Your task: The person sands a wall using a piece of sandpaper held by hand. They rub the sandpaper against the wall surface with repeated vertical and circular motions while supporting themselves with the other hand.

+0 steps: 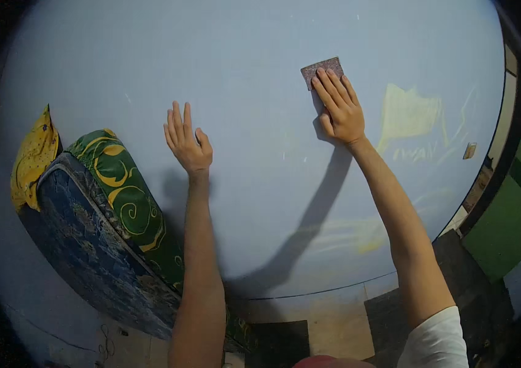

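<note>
The right hand (339,107) covers the lower part of the sanding sheet (321,69). The left forearm (199,270) hides part of the mattress (98,245), whose lower end runs off the bottom edge. The small wall fitting (469,150) is too small to identify.

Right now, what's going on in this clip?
A person is working on a pale blue wall. The right hand presses a small dark sanding pad flat against the wall with the fingers spread over it. The left hand lies open on the wall, holding nothing. To the right are yellowish patches where the blue is gone. A blue patterned mattress with a green and yellow cover leans against the wall on the left.
</note>
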The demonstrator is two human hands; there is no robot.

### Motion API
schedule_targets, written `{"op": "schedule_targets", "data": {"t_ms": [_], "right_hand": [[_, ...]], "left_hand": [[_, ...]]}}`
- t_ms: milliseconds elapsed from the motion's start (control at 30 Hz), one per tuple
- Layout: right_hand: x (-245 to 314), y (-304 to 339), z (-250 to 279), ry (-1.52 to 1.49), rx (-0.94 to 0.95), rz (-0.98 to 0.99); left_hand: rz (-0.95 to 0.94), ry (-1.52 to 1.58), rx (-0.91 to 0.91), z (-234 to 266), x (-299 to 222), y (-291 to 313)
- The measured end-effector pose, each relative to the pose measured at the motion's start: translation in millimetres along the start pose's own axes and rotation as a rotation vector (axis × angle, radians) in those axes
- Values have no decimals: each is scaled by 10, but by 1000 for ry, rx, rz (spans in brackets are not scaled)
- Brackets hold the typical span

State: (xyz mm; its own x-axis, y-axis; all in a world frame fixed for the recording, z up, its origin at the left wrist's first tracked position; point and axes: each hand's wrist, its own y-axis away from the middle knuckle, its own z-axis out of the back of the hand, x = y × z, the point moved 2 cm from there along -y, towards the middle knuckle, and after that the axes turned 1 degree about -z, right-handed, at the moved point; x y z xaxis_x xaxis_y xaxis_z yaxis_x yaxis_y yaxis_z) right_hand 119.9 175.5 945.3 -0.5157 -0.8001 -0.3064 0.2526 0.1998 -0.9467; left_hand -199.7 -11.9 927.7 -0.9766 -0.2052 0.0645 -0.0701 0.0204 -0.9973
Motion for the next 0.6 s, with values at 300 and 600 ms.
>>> {"op": "schedule_targets", "data": {"t_ms": [300,600], "right_hand": [[5,-4,4,3,-33,27],[66,17,-81,-34,-39,0]], "left_hand": [[17,22,2,4,-19,21],[11,-13,55,49,73,61]]}}
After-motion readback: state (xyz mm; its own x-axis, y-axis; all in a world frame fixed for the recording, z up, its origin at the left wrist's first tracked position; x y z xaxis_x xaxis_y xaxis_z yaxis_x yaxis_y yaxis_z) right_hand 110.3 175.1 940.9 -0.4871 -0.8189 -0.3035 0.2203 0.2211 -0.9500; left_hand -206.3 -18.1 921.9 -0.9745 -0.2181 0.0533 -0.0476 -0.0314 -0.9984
